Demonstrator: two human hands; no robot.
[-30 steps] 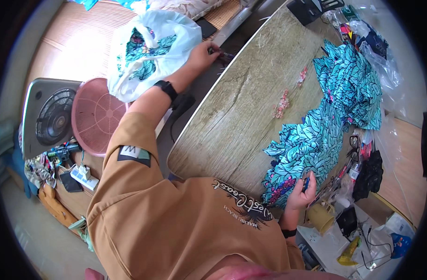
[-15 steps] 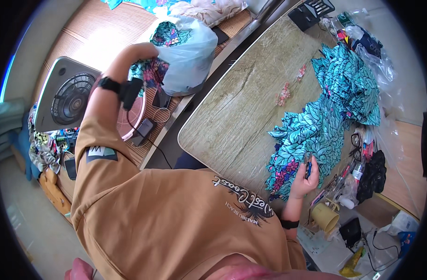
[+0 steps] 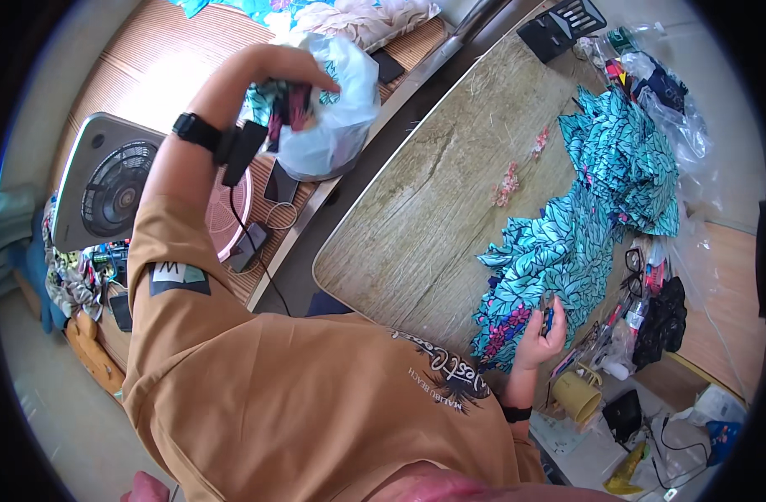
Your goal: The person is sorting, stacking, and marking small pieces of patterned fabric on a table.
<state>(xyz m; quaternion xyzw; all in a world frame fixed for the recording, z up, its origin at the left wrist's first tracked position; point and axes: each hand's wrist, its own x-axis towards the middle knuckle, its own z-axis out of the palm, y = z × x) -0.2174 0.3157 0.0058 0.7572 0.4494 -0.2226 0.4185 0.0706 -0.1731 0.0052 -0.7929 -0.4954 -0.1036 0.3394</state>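
Note:
My left hand (image 3: 298,69) is at the mouth of a white plastic bag (image 3: 320,146), closed round a dark floral and teal fabric piece (image 3: 293,107). Motion blurs the cloth, and my hand hides part of it. More teal leaf-patterned fabric shows inside the bag. On the right, my right hand (image 3: 540,341) pinches a small blue tool (image 3: 549,318) with a metal tip, perhaps thread snips. That hand lies over the near edge of a spread of teal leaf-print fabric (image 3: 559,251) with pink flowers. Behind it rises a stacked pile of the same fabric (image 3: 630,159).
Pink-white scraps (image 3: 506,186) lie on the wooden table (image 3: 416,209). A black slotted holder (image 3: 559,32) stands at its far corner. Glasses (image 3: 634,272), a yellow mug (image 3: 577,393) and a black bag (image 3: 663,322) line the right. A grey fan (image 3: 107,188) stands left.
My left hand has moved up and right with the fabric, onto the bag's opening. My right hand keeps the blue tool and has barely moved.

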